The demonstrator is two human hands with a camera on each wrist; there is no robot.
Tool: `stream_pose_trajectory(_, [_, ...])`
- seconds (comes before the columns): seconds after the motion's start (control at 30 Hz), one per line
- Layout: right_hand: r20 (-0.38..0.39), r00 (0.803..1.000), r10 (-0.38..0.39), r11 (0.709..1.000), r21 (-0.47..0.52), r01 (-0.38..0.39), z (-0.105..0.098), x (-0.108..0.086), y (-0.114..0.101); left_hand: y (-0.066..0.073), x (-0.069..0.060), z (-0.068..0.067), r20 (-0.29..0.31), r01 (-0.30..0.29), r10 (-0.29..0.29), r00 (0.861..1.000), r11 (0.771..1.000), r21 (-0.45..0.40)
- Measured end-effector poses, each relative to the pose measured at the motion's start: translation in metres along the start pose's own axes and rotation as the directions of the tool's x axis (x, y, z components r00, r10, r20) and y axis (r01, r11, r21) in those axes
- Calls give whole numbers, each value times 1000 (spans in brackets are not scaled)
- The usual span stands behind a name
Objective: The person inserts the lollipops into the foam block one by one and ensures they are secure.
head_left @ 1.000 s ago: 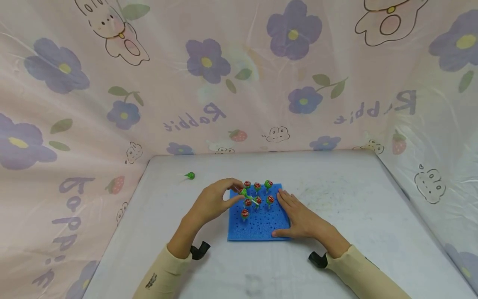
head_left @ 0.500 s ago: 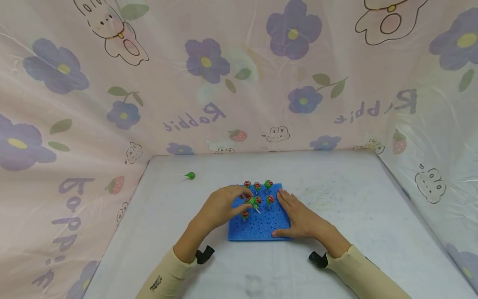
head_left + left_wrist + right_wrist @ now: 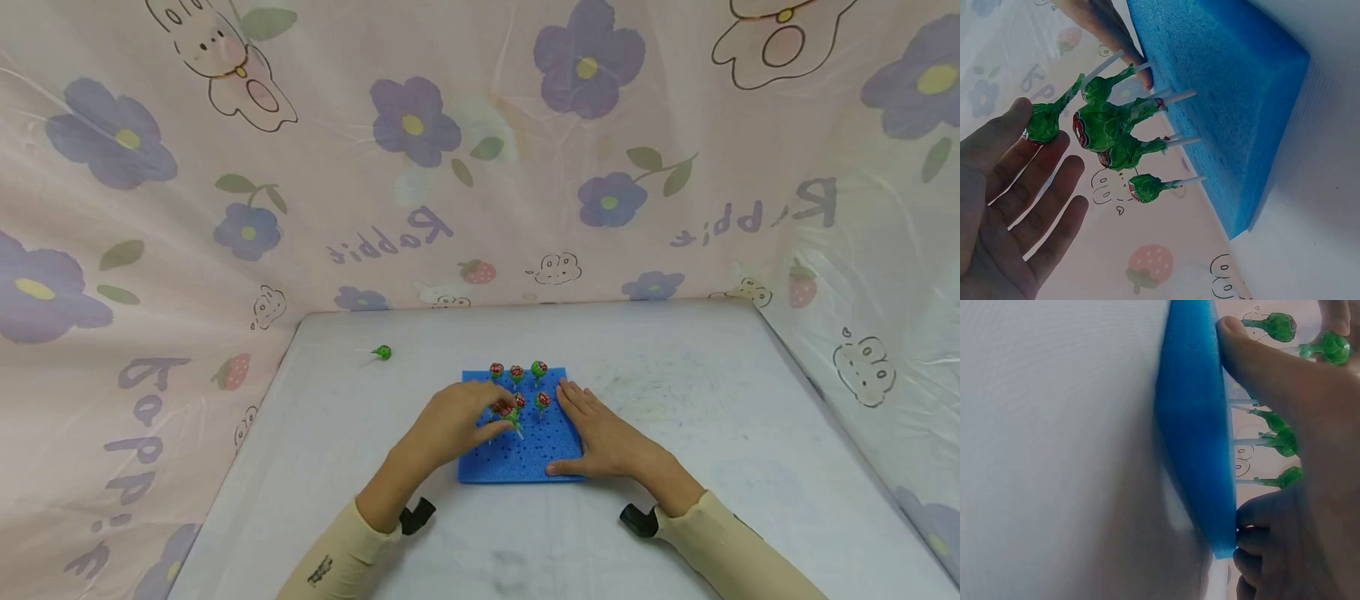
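My left hand [image 3: 450, 421] is over the blue foam block [image 3: 517, 468], pinching a green-and-red wrapped lollipop [image 3: 1042, 123] by its candy head between thumb and fingers. In the left wrist view its white stick points at the block, and the tip is apart from the foam. Several lollipops [image 3: 542, 402] stand upright in the block's small holes, toward its far side and left; my left hand partly covers some of them. With fingers spread, my right hand [image 3: 611, 437] rests along the block's right edge, the thumb [image 3: 1254, 353] on its top face.
One loose lollipop [image 3: 382, 352] lies on the white table [image 3: 712, 400] at the back left, beyond the block. A printed curtain [image 3: 495, 167] with flowers and rabbits encloses the table at the back and sides.
My left hand has moved right and toward me over the block with the pinched lollipop, whose stick now points more downward. The right hand keeps its place.
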State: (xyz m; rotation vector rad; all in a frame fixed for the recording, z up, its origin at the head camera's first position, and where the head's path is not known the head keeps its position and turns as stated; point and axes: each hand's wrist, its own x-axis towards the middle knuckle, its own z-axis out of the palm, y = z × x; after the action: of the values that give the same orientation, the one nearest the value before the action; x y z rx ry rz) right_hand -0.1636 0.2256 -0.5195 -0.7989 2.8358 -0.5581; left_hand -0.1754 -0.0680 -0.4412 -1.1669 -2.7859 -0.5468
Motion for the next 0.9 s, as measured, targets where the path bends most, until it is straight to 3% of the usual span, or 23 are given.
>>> stream_pose_trajectory(0.47, [-12, 1000, -9, 1000, -7, 9, 1, 0, 1, 0, 1, 8, 18, -29, 27, 999, 997, 72])
stream_pose_trajectory(0.9, [-14, 1000, -12, 1000, -15, 12, 1, 1, 1, 3, 0, 10, 15, -45, 44, 999, 996, 78])
